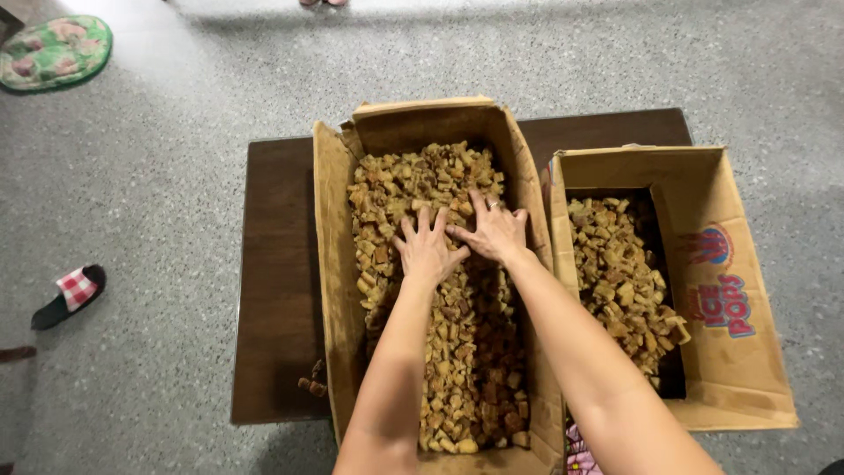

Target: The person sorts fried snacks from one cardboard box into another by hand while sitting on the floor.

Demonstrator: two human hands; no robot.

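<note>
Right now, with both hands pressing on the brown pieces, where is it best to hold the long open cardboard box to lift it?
Probably grip the long cardboard box low on its two long side walls, coming from left and right. Its upright flaps look floppy, it is filled with brown cube pieces, and a second box crowds the right side.

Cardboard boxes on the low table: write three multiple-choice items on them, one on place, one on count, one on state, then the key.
1. Where do both hands rest?
A. in the left box
B. in the right box
C. on the floor

2. How many boxes stand on the table?
A. one
B. two
C. three

3. How are the hands?
A. clenched
B. holding a tool
C. flat, fingers spread

Key: 1 A, left hand and right hand lie on the brown chunks in the left box; 2 B, right box beside it on the table; 3 C, the palms press down, open.
</note>
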